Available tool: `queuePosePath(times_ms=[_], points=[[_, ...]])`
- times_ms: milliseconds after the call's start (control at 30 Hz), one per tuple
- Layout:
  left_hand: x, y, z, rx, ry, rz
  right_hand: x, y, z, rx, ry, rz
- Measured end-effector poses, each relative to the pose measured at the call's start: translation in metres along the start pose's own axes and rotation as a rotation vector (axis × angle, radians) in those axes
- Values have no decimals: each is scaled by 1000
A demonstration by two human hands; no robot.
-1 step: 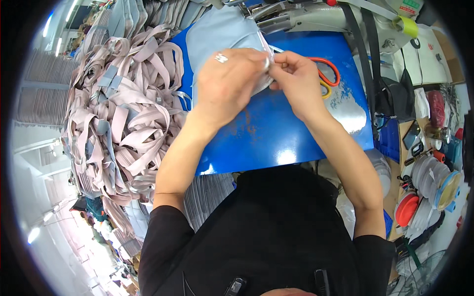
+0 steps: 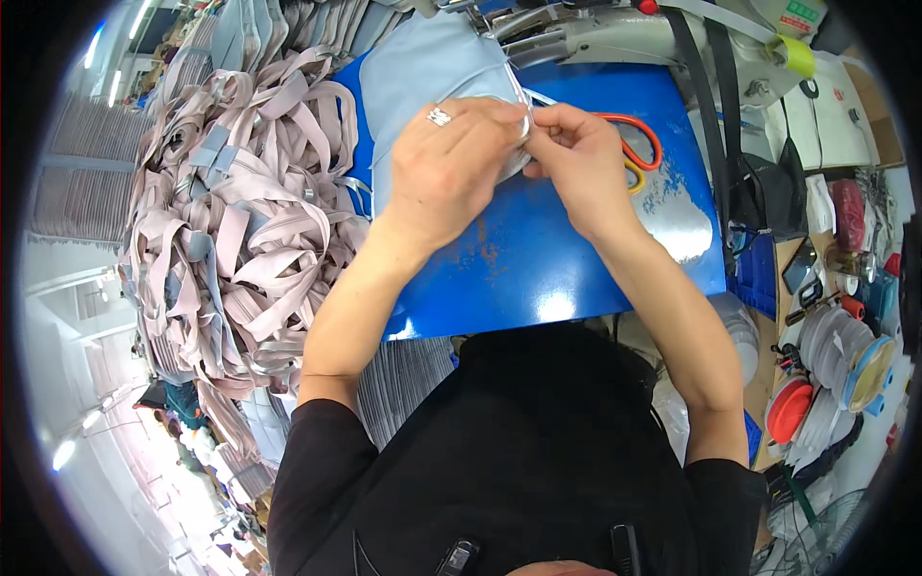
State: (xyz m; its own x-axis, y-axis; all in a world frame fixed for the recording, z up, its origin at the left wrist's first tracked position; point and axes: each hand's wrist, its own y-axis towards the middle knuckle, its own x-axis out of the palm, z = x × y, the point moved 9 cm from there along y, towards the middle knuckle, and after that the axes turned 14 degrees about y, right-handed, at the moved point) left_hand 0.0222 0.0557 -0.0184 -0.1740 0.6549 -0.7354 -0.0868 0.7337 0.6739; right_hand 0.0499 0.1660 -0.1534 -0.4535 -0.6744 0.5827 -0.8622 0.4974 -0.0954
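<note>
A light grey-blue fabric piece (image 2: pixel 423 67) lies on the blue work surface (image 2: pixel 538 269), with a pale strip along its right edge. My left hand (image 2: pixel 451 163), with a silver ring on one finger, is closed on that edge, fingertips on the strip. My right hand (image 2: pixel 576 163) pinches the same edge just to the right, fingertips close to the left's. Orange-and-yellow scissors (image 2: pixel 653 144) lie beside my right hand, partly hidden by it. What exactly is between my fingertips is partly hidden.
A large tangled heap of pinkish zipper tape (image 2: pixel 250 240) fills the left side, with stacked grey pieces (image 2: pixel 86 163) beyond. A machine body (image 2: pixel 615 34) spans the back, with dark straps (image 2: pixel 730 144). Spools and discs (image 2: pixel 826 355) crowd the right side.
Both hands and the fabric edge have shifted very slightly; the grip on the edge is unchanged.
</note>
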Motion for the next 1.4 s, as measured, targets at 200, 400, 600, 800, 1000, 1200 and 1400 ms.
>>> queuePosePath(times_ms=[200,400,600,800,1000,1200,1400], points=[[3,6,-8,-24,39,15,12,1,-7,22,155,-20],[15,25,-39,-35,51,-60,26,37,-4,56,218,-4],[18,31,-53,-141,54,-67,22,64,4,16,209,112],[26,-34,-33,-338,-6,-117,24,64,-4,-59,149,163],[53,-26,-104,-437,-21,-459,22,66,-11,-54,62,125],[80,-50,-156,-786,-1557,-554,30,61,-7,59,-14,119],[187,-78,-159,-1286,-2117,352,10,73,4,84,-68,117]])
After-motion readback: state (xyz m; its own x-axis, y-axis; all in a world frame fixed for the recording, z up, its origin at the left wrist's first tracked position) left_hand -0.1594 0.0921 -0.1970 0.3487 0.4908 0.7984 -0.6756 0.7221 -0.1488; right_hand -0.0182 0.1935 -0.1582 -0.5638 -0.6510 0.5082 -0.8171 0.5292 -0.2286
